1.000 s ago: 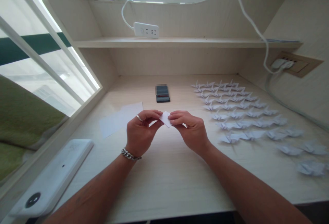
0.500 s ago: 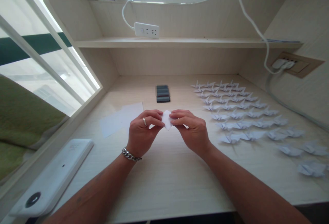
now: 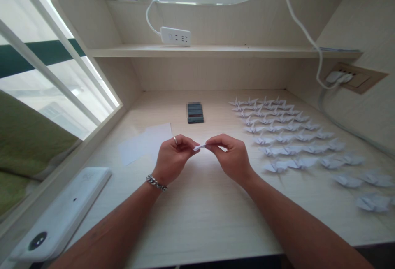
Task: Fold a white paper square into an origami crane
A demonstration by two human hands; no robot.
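A small folded piece of white paper (image 3: 200,147) is held above the desk, seen nearly edge-on as a thin strip. My left hand (image 3: 177,154), with a ring and a chain bracelet, pinches its left end between thumb and fingers. On the opposite end my right hand (image 3: 231,154) pinches it the same way. Flat white paper sheets (image 3: 138,145) lie just left of my left hand. Right of my right hand stand rows of folded white paper cranes (image 3: 286,137), several in each row.
Beyond my hands lies a dark phone (image 3: 195,112). A long white device (image 3: 61,215) rests along the desk's left edge. On the shelf (image 3: 222,51) sits a white power strip (image 3: 175,36); a white cable (image 3: 300,24) hangs down to the wall socket (image 3: 356,77) at right.
The folded paper has turned from showing a diamond-shaped face to lying nearly edge-on. Both hands have rotated with it, and the fingers have shifted to a pinch at its ends.
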